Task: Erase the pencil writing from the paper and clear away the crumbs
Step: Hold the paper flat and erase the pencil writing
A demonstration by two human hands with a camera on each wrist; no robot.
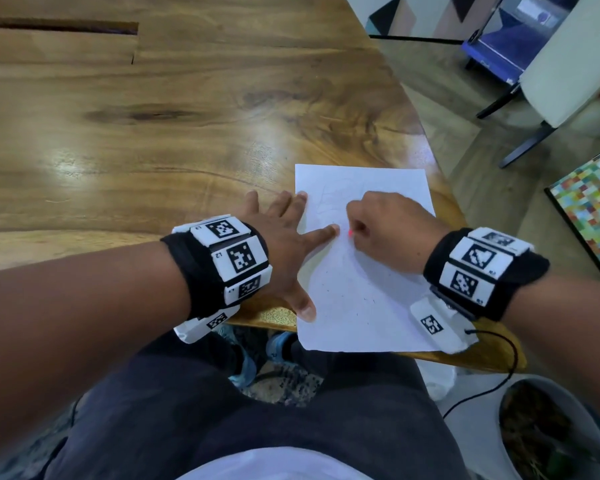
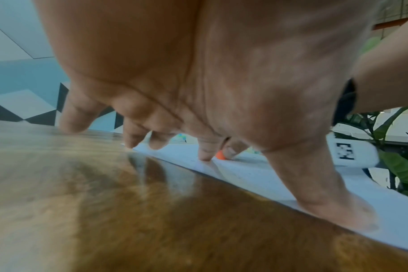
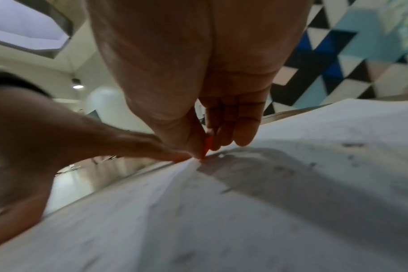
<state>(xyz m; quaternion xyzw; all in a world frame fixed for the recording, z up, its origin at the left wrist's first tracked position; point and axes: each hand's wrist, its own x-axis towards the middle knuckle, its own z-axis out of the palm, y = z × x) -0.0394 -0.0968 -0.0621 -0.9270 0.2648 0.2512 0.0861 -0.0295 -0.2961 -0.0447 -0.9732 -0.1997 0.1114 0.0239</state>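
A white sheet of paper (image 1: 364,278) lies at the near right corner of the wooden table (image 1: 153,133), its lower edge hanging over the table edge. Faint pencil marks and dark crumbs (image 1: 373,301) dot the sheet. My left hand (image 1: 284,233) lies flat with spread fingers, index and thumb pressing the paper's left edge (image 2: 245,174). My right hand (image 1: 388,226) pinches a small orange eraser (image 1: 350,233) between thumb and fingers, its tip on the paper (image 3: 204,150) right beside my left index fingertip. In the left wrist view the orange eraser (image 2: 220,155) shows behind my fingers.
The table edge runs diagonally on the right, with floor beyond. A white chair (image 1: 568,81) stands at the far right, a colourful patterned mat (image 1: 593,206) lies on the floor, and a potted plant (image 1: 548,431) sits at the lower right. My legs are under the table edge.
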